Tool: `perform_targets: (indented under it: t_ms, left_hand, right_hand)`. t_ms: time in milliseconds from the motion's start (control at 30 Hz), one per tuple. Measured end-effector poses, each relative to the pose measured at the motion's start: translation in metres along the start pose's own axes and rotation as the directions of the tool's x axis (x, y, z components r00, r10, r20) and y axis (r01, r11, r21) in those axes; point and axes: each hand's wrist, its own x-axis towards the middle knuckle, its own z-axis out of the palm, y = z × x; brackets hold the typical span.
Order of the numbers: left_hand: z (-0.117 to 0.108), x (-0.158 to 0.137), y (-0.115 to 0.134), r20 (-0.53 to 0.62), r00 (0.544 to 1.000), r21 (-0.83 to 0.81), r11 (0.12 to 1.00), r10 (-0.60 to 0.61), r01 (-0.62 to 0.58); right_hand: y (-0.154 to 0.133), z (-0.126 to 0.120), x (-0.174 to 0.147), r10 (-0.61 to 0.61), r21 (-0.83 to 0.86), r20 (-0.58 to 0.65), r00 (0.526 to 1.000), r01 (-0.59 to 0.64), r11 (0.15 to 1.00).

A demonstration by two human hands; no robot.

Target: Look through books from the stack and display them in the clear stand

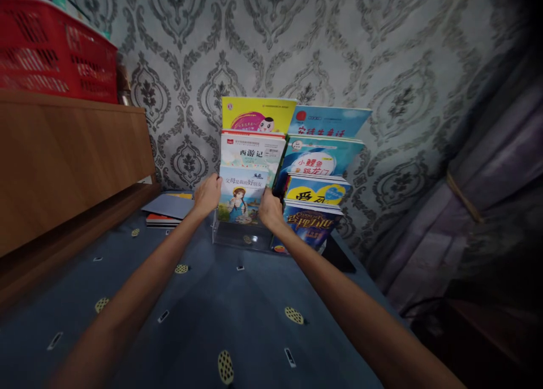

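Observation:
Between my two hands is a light blue picture book (pixel 240 194) with a girl in a hat on its cover. My left hand (pixel 207 194) is closed on its left edge, and my right hand (pixel 270 209) grips its right edge. The book stands upright at the left of a clear stepped book rack (pixel 237 239), low in front of a white book (pixel 252 151) and a yellow book (pixel 258 112). Whether its bottom rests on the rack I cannot tell. Beside my right hand, the rack's right side holds more books, with a dark blue book (pixel 309 225) at the front.
A few books (pixel 167 208) lie flat at the left, near a wooden cabinet (pixel 72 157) with a red basket (pixel 59 55) on top. A dark flat object (pixel 339 256) lies behind the rack at right. A curtain (pixel 462 197) hangs at the right.

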Motion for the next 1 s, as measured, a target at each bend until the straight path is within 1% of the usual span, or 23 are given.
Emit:
perform_targets:
  t_ms: [167, 467, 633, 1000]
  left_hand:
    - [-0.002, 0.002, -0.001, 0.027, 1.0, 0.016, 1.0, 0.011, -0.012]
    - [-0.005, 0.003, -0.001, 0.068, 0.997, 0.03, 0.999, 0.041, -0.043]
    - [-0.006, 0.004, -0.001, 0.094, 0.995, 0.045, 0.998, 0.04, -0.045]
    - [-0.01, -0.003, -0.003, 0.098, 0.995, 0.049, 0.998, 0.03, -0.035]
  right_hand:
    - [0.001, 0.002, -0.001, 0.0, 0.004, 0.003, 1.0, -0.001, 1.0]
    - [0.004, 0.005, -0.005, 0.006, 0.014, -0.027, 1.0, -0.006, 1.0]
    - [0.002, 0.005, -0.007, 0.018, 0.021, -0.006, 1.0, -0.017, 1.0]
    - [-0.001, 0.008, -0.018, 0.031, 0.04, -0.018, 0.999, -0.03, 0.999]
